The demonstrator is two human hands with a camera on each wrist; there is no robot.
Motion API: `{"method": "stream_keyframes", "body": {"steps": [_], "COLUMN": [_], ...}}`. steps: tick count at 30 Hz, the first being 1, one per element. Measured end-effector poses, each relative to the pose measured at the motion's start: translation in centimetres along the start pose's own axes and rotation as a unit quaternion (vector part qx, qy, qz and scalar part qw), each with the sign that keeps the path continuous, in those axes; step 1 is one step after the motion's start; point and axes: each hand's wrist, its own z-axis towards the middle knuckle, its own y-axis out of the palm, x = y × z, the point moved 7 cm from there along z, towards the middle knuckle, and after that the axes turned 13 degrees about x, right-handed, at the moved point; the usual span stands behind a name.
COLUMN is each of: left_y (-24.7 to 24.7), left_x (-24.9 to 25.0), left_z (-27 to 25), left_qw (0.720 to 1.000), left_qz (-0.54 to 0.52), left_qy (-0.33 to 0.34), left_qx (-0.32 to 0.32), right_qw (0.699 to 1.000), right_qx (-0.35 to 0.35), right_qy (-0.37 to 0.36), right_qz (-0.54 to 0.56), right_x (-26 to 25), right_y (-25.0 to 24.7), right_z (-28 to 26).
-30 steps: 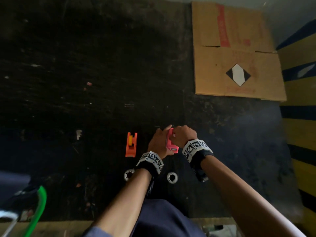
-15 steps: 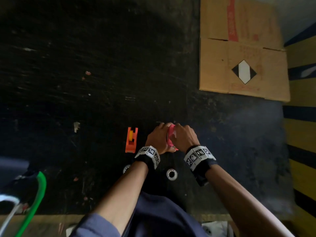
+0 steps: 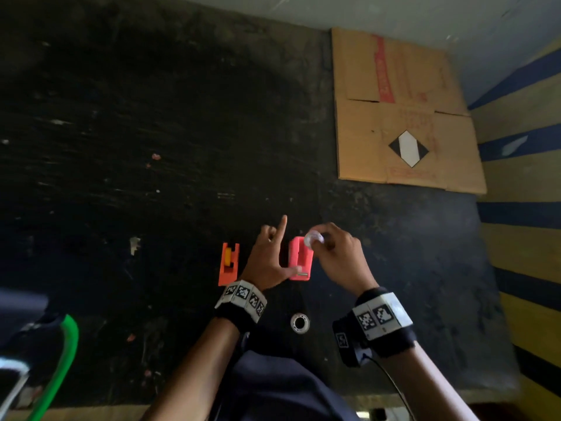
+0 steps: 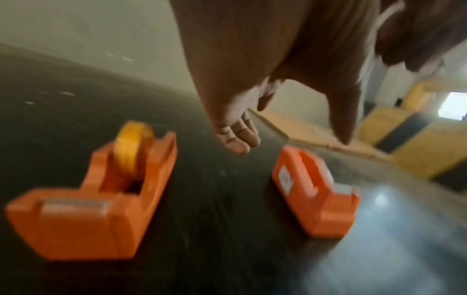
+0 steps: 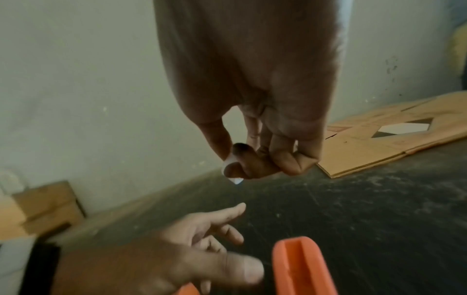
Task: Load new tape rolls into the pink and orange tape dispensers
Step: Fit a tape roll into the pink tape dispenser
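We cannot tell what the small clear ring [image 3: 314, 238] pinched in the right hand [image 3: 337, 256] is: its fingers cover most of it. The left-wrist view is motion-blurred, smearing the label on the pink plastic tape dispenser [image 4: 316, 191]. The right-wrist view's lower edge cuts off that dispenser and the left hand [image 5: 161, 265].

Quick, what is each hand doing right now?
Left hand: open, fingers spread, thumb touching the pink dispenser.
Right hand: pinching a small clear tape roll above the pink dispenser.
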Motion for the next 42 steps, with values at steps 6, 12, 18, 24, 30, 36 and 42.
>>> {"method": "stream_keyframes", "body": {"steps": [6,12,18,24,30,36,42], "left_y": [-4.9,-5.2,-4.9,-5.1,-5.9,-6.0,-6.1], "left_x": [4.0,5.0,4.9,4.8,5.1,5.6,5.1], "left_z": [-2.4,-4.2,-5.3,-6.2,-6.5,-7.2,-7.3], "left_qw": [0.945,0.894,0.872,0.870,0.881,0.884,0.901], "left_qz": [-0.324,-0.443,-0.480,-0.478,-0.460,-0.452,-0.417], "left_qy": [-0.039,-0.061,-0.092,-0.118,-0.114,-0.114,-0.114], "left_qx": [0.011,0.003,-0.003,-0.014,-0.017,-0.028,-0.026], "right_qw": [0.952,0.936,0.970,0.980,0.967,0.966,0.971], "right_qx": [-0.032,-0.047,0.029,0.117,0.152,0.158,0.164], "right_qy": [0.092,0.088,-0.005,-0.089,-0.137,-0.176,-0.149], "right_qz": [0.290,0.338,0.240,0.133,0.150,0.107,0.091], "right_x": [-3.1,-4.8,-4.8,-4.8,-5.8,-6.4,-5.4], "right_y": [-1.4,-1.3,-1.7,-2.6,-3.5,-3.6,-3.8], "right_z": [-2.6,-4.4,-5.4,-6.0,-6.7,-7.4,-7.3]}}
